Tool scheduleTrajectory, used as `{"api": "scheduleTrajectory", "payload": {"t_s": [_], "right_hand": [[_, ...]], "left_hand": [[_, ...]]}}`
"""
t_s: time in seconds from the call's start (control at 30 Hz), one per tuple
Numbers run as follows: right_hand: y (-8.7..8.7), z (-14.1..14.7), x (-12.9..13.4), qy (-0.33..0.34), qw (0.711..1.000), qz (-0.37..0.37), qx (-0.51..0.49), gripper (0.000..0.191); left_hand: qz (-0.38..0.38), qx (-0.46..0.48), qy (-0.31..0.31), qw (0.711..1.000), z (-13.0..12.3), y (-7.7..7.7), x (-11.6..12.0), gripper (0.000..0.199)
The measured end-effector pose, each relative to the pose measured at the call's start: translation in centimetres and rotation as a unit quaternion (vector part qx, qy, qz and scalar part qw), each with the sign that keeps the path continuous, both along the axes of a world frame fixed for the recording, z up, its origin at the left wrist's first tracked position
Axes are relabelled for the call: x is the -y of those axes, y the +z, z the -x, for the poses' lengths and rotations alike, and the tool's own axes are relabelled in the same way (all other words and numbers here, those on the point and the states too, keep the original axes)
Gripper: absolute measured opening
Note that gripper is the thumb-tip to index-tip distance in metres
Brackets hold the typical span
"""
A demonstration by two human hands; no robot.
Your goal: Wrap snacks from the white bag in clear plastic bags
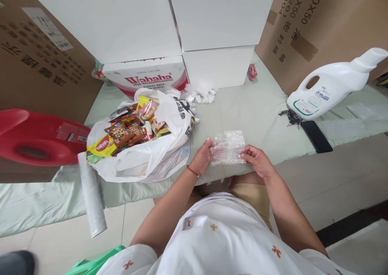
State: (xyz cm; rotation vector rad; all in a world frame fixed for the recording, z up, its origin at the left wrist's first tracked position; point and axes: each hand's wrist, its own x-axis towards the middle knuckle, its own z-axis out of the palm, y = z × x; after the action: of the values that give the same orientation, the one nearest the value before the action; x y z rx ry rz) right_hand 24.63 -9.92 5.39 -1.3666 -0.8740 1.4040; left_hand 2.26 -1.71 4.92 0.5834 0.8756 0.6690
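A small sheet of clear, crinkled bubble wrap (228, 147) is held between my two hands just above the table's near edge. My left hand (203, 157) grips its left side, thumb on top. At the right side, my right hand (255, 158) pinches the lower corner between thumb and fingers. Whether anything lies inside the wrap I cannot tell. To the left of my left hand stands a white plastic bag (151, 161), open at the top and full of packaged snacks (124, 131). Several small white wrapped pieces (201, 95) lie behind the bag.
White boxes (218, 64) and a Wahaha carton (148, 77) line the back. A red jug (39, 137) and a plastic roll (91, 194) are at left. On the right are a white detergent bottle (330, 85), keys (290, 117), a phone (316, 136) and a cardboard box (327, 28).
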Motion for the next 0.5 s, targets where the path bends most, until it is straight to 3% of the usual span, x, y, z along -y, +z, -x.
{"api": "scheduleTrajectory", "payload": {"t_s": [0.07, 0.13, 0.23, 0.37, 0.5], "right_hand": [[0.0, -0.2, 0.2, 0.028, 1.000, 0.002, 0.012, 0.036], [-0.3, -0.5, 0.2, 0.021, 0.999, -0.001, 0.026, 0.036], [-0.7, -0.8, 0.1, -0.046, 0.995, -0.018, 0.089, 0.037], [-0.3, 0.4, 0.5, -0.162, 0.956, -0.066, 0.236, 0.030], [0.7, 4.1, 0.9, -0.074, 0.970, -0.080, 0.218, 0.032]], "left_hand": [[-0.014, -0.004, -0.007, 1.000, -0.3, 0.2, 0.0, 0.054], [-0.046, -0.008, 0.037, 0.998, -0.8, 0.1, 0.2, 0.049], [-0.065, -0.013, 0.094, 0.993, -1.5, -0.2, 0.7, 0.048], [-0.070, -0.015, 0.133, 0.989, -2.0, -0.4, 1.3, 0.046], [-0.117, -0.011, 0.130, 0.985, -2.5, -0.4, 2.2, 0.042]]}}
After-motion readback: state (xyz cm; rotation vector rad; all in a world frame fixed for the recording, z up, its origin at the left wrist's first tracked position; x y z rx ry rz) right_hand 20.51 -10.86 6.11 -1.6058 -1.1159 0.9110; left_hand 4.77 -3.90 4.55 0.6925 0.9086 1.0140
